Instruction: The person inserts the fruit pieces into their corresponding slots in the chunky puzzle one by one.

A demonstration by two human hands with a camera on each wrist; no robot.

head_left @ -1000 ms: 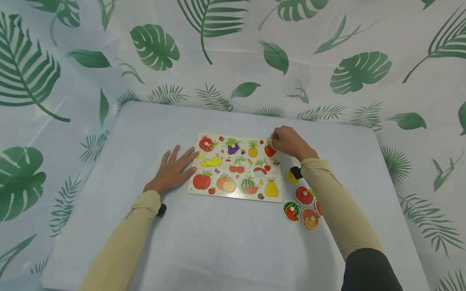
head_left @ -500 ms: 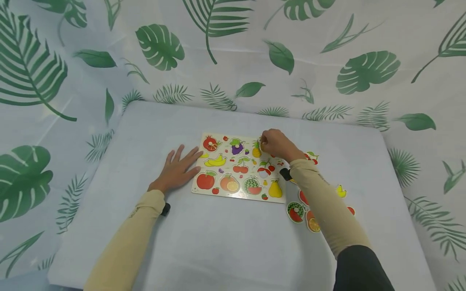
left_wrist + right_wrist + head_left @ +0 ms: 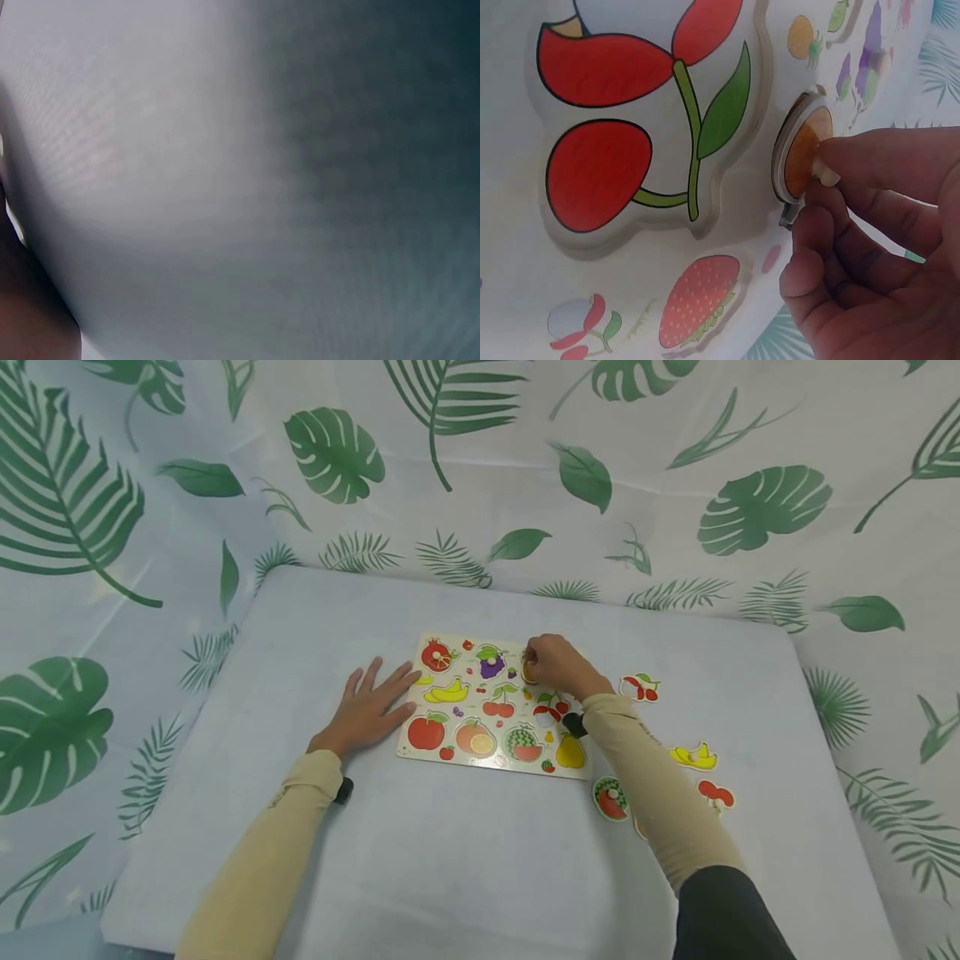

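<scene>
In the head view, a flat, cream, rectangular fruit-puzzle board (image 3: 519,712) lies on a white cloth-covered table (image 3: 450,860), before a white backdrop (image 3: 491,485) printed with green leaves. The left hand (image 3: 369,708) lies at the board's left edge, fingers spread apart, tips touching it. The right hand (image 3: 561,666) is over the top row, fingertips bunched together between the purple grapes and the strawberry's corner. Right of the board lie a round green-and-red watermelon piece (image 3: 611,799), a red-and-white fruit piece (image 3: 640,687), a yellow banana piece (image 3: 694,757) and a red cherry piece (image 3: 717,795). A dark mark on the tan left sleeve (image 3: 258,852) is too small to read.

The left wrist view shows a blurred grey surface and a sliver of skin at lower left; the state of the fingers cannot be told there.

In the right wrist view, the right fingertips are clamped on the pale knob of a rounded, orange-brown puzzle piece (image 3: 805,154), which is tilted at a recess in the board; whether it is fully seated cannot be told. Near it is a red strawberry picture (image 3: 700,300); a faint scrawl beside this is illegible.
</scene>
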